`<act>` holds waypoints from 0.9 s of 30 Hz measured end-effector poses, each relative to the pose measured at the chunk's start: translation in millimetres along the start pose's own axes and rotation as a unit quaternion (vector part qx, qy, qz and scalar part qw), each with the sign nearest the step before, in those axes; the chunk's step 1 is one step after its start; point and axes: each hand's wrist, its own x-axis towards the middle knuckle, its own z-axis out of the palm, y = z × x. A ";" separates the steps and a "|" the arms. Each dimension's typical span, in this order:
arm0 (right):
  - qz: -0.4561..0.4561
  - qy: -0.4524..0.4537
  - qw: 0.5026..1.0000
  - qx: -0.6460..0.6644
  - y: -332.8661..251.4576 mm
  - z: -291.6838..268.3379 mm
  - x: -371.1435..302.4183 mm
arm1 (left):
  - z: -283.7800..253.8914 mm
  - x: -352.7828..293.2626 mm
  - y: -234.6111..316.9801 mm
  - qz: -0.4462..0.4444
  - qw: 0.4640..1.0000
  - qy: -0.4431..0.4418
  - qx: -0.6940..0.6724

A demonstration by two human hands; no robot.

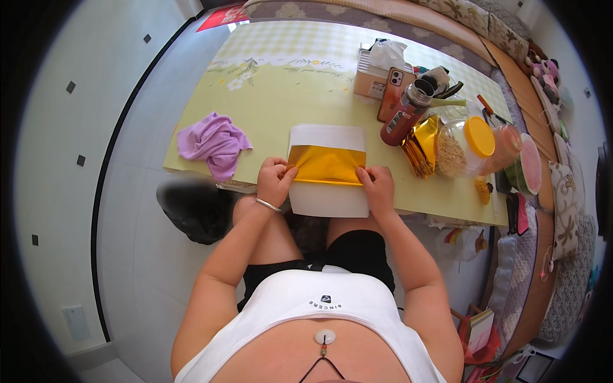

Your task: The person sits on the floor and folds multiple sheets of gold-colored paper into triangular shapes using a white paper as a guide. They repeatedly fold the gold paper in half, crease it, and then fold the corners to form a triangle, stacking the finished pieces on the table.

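Observation:
A shiny gold foil sheet lies across a white rectangular board or paper at the table's near edge. A narrow band, like a fold, runs along the foil's near side. My left hand is closed on the foil's left end, thumb and fingers pinching it. At the right end, my right hand pinches it in the same way. The foil stretches between both hands, and the white piece shows beyond and in front of it. Right of my hands stands a bunch of folded gold foil.
A purple cloth lies crumpled on the table's left. To the right crowd a red bottle, a phone, a tissue box, a yellow-lidded jar and a cut watermelon. A black bag sits below the left edge.

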 end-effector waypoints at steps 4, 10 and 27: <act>-0.008 0.013 0.995 -0.102 -1.8 13.1 14.5 | 7.8 6.1 -3.4 -0.018 0.997 0.043 0.063; -0.005 0.015 0.982 -0.188 0.3 20.7 21.6 | 11.5 11.4 -2.9 0.027 0.985 0.050 0.165; 0.037 -0.045 0.982 -0.180 -8.8 10.3 30.1 | 3.7 35.5 1.6 0.253 0.910 -0.280 0.171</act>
